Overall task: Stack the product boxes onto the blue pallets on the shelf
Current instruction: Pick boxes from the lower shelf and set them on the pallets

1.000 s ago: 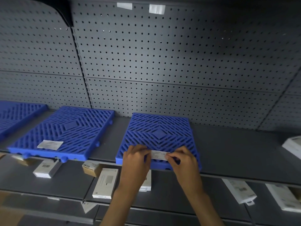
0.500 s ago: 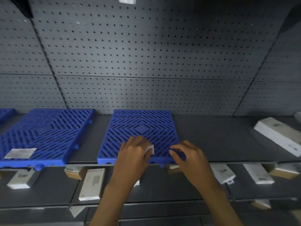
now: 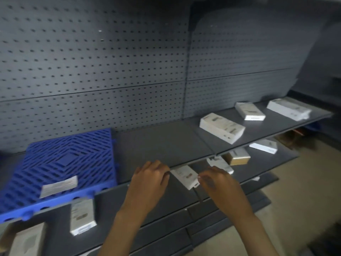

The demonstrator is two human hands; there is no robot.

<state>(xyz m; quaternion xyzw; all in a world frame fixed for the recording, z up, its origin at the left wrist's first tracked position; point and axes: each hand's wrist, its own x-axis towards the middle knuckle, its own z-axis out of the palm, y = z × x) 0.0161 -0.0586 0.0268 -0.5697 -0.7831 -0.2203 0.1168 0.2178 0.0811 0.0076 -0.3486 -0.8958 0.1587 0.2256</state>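
bare shelf (image 3: 162,143) btwn blue pallet (image 3: 62,163) & white boxes (image 3: 221,127); pegboard (image 3: 110,71) blocks rear

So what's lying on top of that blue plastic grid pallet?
Only a white paper label near the front of the blue plastic pallet; no boxes. Its front-left corner is cut off by the frame.

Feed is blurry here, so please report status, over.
Left hand, right hand curled, grip unclear. Blue pallet bears only a label. Boxes wait right. Nothing blocks.
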